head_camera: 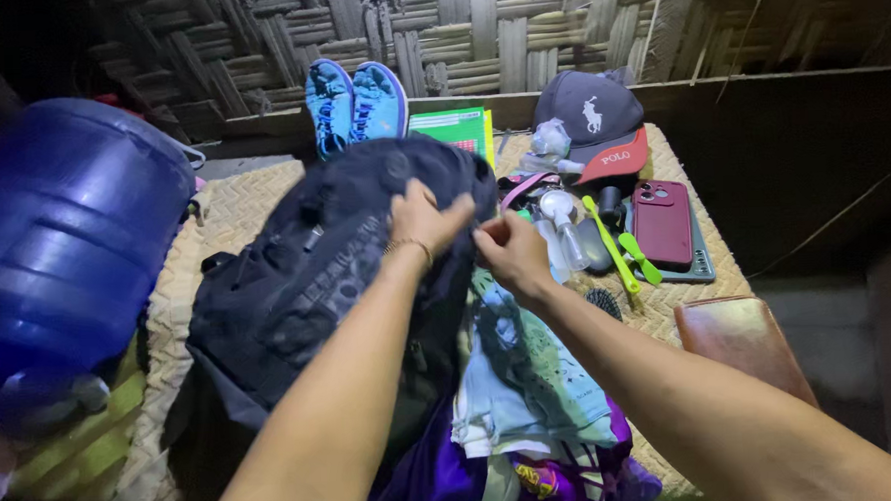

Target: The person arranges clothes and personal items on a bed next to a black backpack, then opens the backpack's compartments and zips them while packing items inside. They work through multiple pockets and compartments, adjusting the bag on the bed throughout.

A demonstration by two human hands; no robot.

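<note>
Two bare hands at the top edge of a dark backpack [307, 287], lying on a woven mat [243, 204]. Left hand [422, 219] clamped over the upper rim of the bag, fingers curled down onto the fabric, thin bracelet at the wrist. Right hand [511, 250] just beside it, fingertips pinched shut on something small at the bag's edge; too small and dark to tell what. Bag slumped flat, top toward the far wall, covering most of the mat's left half. Folded clothes [531, 377] in pale green and blue under the right forearm, touching the bag's right side; purple cloth [446, 481] nearer the camera. Pair of blue shoes [356, 104] upright against the woven wall [476, 29], beyond the bag. Green book [452, 128] beside the shoes. Dark cap with red brim [598, 124] to the right of the book. Small clear bottles [561, 220] and a green toothbrush [610, 243] near the right hand. Dark red phone [662, 223] resting on a grey tablet [704, 266]. Brown wallet [740, 338] at the mat's right edge. Large blue water jug [64, 237] on its side, far left, well apart from both hands.
</note>
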